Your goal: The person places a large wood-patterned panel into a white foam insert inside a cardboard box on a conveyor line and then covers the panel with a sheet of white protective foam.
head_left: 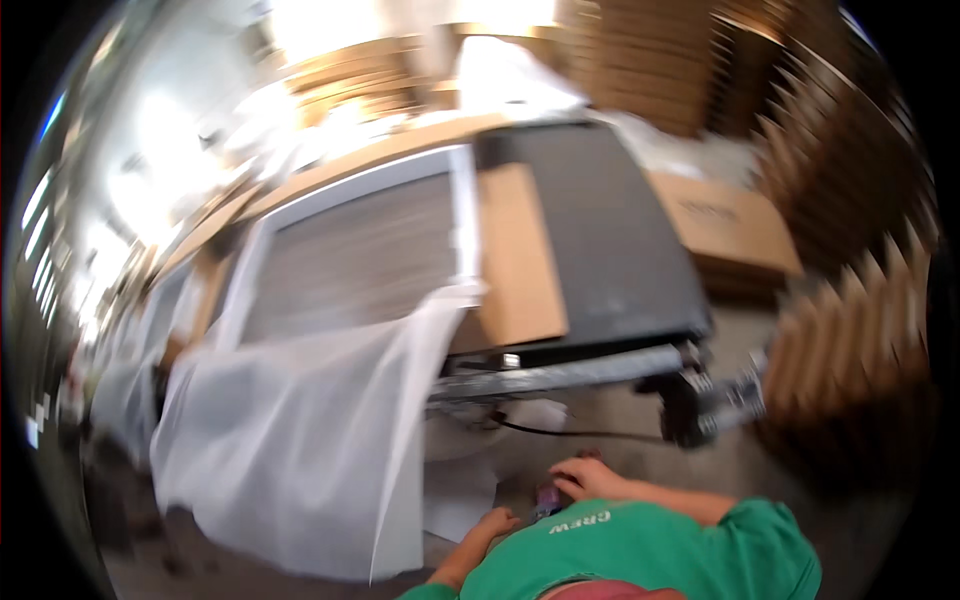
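Note:
My right hand [590, 478] is in front of my green shirt, its fingers loosely bent and apart, with no object visibly held. Just beside and below its fingertips shows a small purple and dark thing [547, 497], too blurred to name. To the left, my left hand [497, 521] hangs low near a sheet of white wrapping [300, 430]; its fingers are smeared by motion. The wrapping drapes over the front of a conveyor or table that carries a white-framed panel [355, 255]. Neither hand touches the panel.
Right of the panel, a flat cardboard piece [522, 255] lies by a dark belt surface [620, 225]. A metal rail [570, 372] and a motor [690, 408] edge its front. Flat cartons [730, 225] and folded cardboard stacks [850, 350] stand at the right.

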Action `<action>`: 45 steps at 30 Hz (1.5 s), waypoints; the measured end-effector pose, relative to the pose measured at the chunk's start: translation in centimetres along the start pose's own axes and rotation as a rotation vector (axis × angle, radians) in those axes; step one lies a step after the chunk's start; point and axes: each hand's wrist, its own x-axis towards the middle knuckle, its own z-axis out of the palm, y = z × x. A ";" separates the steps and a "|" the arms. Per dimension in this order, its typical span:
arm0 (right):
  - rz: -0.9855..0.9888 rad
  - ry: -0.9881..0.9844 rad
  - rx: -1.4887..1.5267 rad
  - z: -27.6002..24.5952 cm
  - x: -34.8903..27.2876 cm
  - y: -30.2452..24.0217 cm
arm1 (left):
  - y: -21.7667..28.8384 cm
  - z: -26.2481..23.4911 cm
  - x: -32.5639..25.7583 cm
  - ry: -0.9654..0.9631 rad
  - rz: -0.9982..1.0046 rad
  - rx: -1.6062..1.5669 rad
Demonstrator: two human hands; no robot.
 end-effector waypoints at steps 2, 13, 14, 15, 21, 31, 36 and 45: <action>-0.010 0.073 -0.077 -0.5 -1.3 -0.2 | -3.4 2.2 0.4 -0.142 0.004 0.071; 0.186 0.157 -0.087 -5.2 -14.3 4.1 | 4.9 -1.1 1.6 0.116 -0.171 0.155; 0.183 0.165 -0.071 -6.1 -15.6 4.6 | 7.2 -1.0 1.3 0.210 -0.190 0.113; 0.184 0.198 -0.063 -7.1 -16.8 5.1 | 8.0 -0.5 1.8 0.218 -0.206 0.117; 0.196 0.461 -0.007 -14.3 -29.1 12.7 | 18.8 7.5 5.4 -0.007 -0.098 0.169; 0.595 0.680 -0.067 -26.8 -51.0 24.4 | 47.0 12.1 9.0 -0.164 0.112 -0.283; 0.744 0.755 -0.027 -28.6 -53.4 28.8 | 61.5 7.6 10.4 -0.112 0.426 -0.302; 0.751 0.352 0.228 -34.7 -48.9 34.7 | 63.4 -5.8 26.7 0.965 0.216 0.301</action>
